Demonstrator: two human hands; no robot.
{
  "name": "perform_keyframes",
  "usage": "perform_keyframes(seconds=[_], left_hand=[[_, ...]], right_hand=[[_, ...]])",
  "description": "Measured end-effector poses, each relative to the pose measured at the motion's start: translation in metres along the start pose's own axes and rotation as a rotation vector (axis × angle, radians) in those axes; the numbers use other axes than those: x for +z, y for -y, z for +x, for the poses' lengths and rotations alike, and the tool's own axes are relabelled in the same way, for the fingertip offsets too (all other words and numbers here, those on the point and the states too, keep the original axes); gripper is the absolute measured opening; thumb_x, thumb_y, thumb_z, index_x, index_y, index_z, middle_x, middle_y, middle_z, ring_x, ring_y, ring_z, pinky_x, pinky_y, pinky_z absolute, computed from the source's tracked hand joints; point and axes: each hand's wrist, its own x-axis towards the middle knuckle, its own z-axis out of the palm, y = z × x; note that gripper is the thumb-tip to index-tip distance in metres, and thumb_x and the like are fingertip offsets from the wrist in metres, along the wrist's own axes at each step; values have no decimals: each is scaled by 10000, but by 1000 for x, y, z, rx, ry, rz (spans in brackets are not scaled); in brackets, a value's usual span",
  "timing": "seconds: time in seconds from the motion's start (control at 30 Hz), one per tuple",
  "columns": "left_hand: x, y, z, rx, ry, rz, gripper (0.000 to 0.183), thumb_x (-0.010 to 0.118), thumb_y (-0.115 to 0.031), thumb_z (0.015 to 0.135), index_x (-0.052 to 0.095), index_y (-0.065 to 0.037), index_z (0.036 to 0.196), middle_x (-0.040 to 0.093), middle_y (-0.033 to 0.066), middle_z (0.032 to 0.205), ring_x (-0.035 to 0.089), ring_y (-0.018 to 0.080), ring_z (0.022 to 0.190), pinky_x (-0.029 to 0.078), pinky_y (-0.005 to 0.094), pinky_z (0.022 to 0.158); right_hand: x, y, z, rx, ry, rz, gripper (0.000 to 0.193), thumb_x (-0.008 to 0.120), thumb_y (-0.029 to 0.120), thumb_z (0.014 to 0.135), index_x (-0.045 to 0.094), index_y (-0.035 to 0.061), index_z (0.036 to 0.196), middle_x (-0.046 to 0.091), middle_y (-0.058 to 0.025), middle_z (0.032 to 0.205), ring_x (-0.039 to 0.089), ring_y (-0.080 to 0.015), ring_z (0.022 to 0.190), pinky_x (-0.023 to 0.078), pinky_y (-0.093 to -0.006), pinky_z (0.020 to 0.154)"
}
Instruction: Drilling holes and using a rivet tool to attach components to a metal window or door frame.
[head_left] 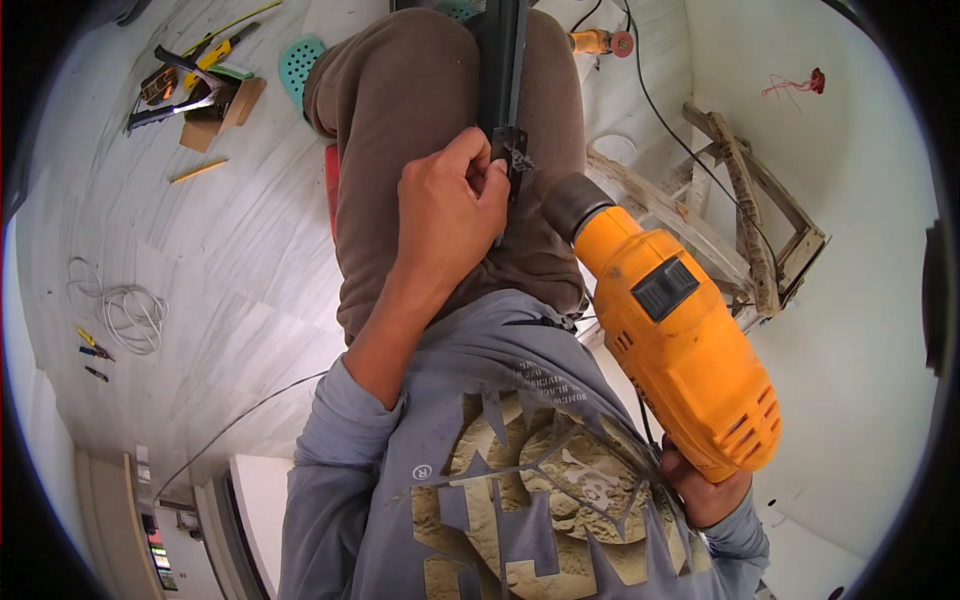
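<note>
An orange power drill (pixel 680 340) is gripped at its rear end by my right hand (pixel 705 488). Its dark chuck (pixel 575 207) points toward my lap, close beside a long black metal bar (pixel 505 70). That bar lies lengthwise between my thighs, with a small holed plate (pixel 510 160) at its near end and greyish shavings on it. My left hand (pixel 455 210) is closed, thumb and forefinger pinched at the bar's edge by the plate. Whether a drill bit is fitted cannot be made out.
A worn wooden frame (pixel 745 210) stands at the right near a black cable (pixel 690 150). An orange grinder (pixel 592 42) lies beyond my knee. Left on the floor are a hammer (pixel 170 115), a cardboard box (pixel 220 115), a pencil (pixel 200 170) and coiled white cable (pixel 130 318).
</note>
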Motion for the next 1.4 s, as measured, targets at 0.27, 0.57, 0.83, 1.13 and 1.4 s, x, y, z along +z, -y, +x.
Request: perform_keyframes(seconds=[0.27, 0.57, 0.83, 1.13, 1.4], left_hand=[[0, 3, -1, 25, 0, -8, 158, 652, -35, 841, 526, 13, 760, 490, 62, 541, 450, 50, 504, 390, 229, 501], [-1, 2, 0, 47, 10, -2, 170, 649, -27, 846, 513, 8, 749, 479, 76, 536, 455, 57, 506, 388, 240, 490], [-2, 4, 0, 61, 20, 0, 181, 642, -24, 848, 495, 8, 746, 478, 85, 543, 454, 66, 506, 391, 249, 491], [-3, 5, 1, 54, 35, 15, 183, 644, -34, 847, 494, 12, 753, 476, 98, 550, 472, 76, 503, 403, 251, 502], [-4, 2, 1, 17, 46, -19, 177, 644, -17, 816, 487, 7, 736, 495, 146, 577, 519, 242, 498, 412, 334, 500]], right_hand=[[-6, 8, 0, 163, 96, 175, 205, 674, 51, 807, 690, 51, 1011, 700, -57, 933, 676, -221, 882, 519, -322, 801], [-7, 16, 0, 57, 92, -96, 204, 682, 35, 779, 698, 73, 979, 693, -72, 939, 677, -265, 883, 529, -363, 775], [-11, 16, -3, -67, 115, -195, 266, 699, 41, 748, 696, 39, 1014, 693, -90, 990, 672, -311, 933, 532, -392, 811], [-21, 23, 4, 101, 143, -24, 324, 714, 72, 746, 690, 73, 1069, 687, -84, 1046, 662, -298, 983, 523, -394, 842], [-25, 30, 2, 227, 152, 42, 271, 689, 54, 790, 687, 71, 1060, 695, -65, 992, 670, -276, 953, 524, -364, 824]])
